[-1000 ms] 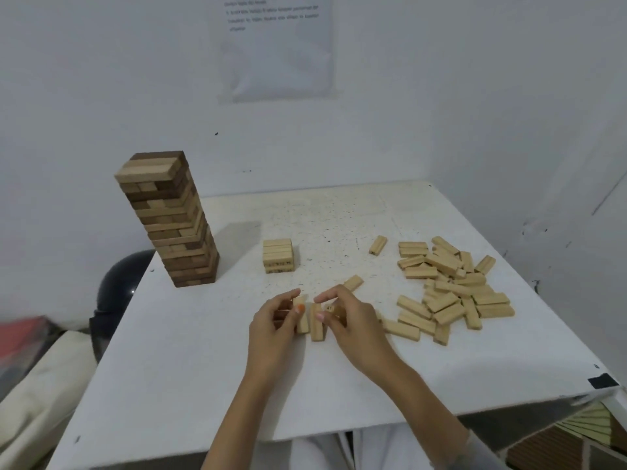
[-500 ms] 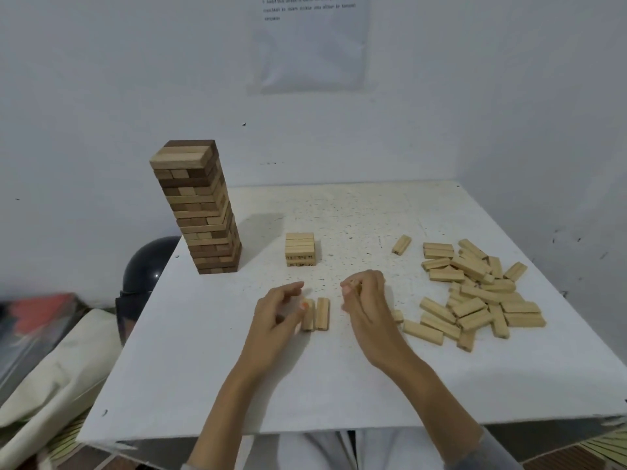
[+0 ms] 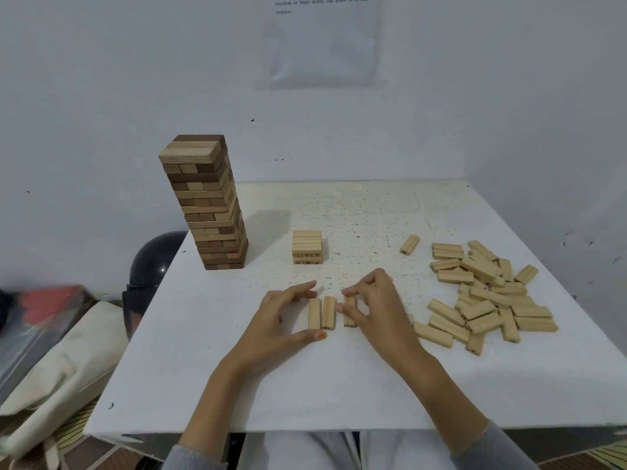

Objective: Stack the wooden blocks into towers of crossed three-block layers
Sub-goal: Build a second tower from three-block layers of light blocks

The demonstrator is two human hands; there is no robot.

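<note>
- Right hand [image 3: 376, 310] pinches the third block [image 3: 350, 318], long axis pointing away, just right of the paired blocks [image 3: 314, 315].
- Left hand [image 3: 281, 320], fingers relaxed, brackets their left side, nearer for steadying.

There is one camera, worn on my head, looking forward and down across the table [image 3: 339, 385]. It is close: my left hand [image 3: 281, 320] and my right hand [image 3: 376, 310], which pinches a block [image 3: 350, 317], sit in the middle of the picture. Both forearms run in from the bottom edge. The wide lens takes in the whole tabletop from near edge to far edge. It also shows the tower [image 3: 207, 205] at far left, the loose blocks [image 3: 485, 293] at right and the white wall [image 3: 135, 79] behind. The floor by the table's left side shows too, where a cream bag [image 3: 51, 361] lies.
</note>
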